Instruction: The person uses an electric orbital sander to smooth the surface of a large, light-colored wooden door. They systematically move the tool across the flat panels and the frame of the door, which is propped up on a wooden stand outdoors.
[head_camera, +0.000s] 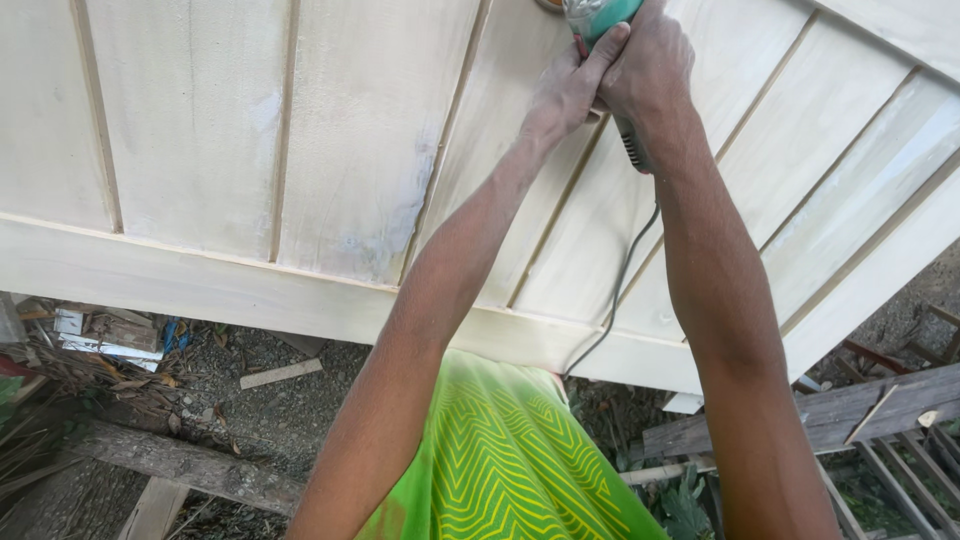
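Both hands on green power sander (598, 14) at 12 o'clock, top edge of view. Left hand (568, 88) grip wraps the body; right hand (648, 65) grip clamps the handle. Cord (620, 285) trails toward 6 o'clock across pale wooden panel (340, 150).

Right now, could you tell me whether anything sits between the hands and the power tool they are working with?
No: both the left hand and right hand already grip the green power tool directly, above the pale wooden panel.
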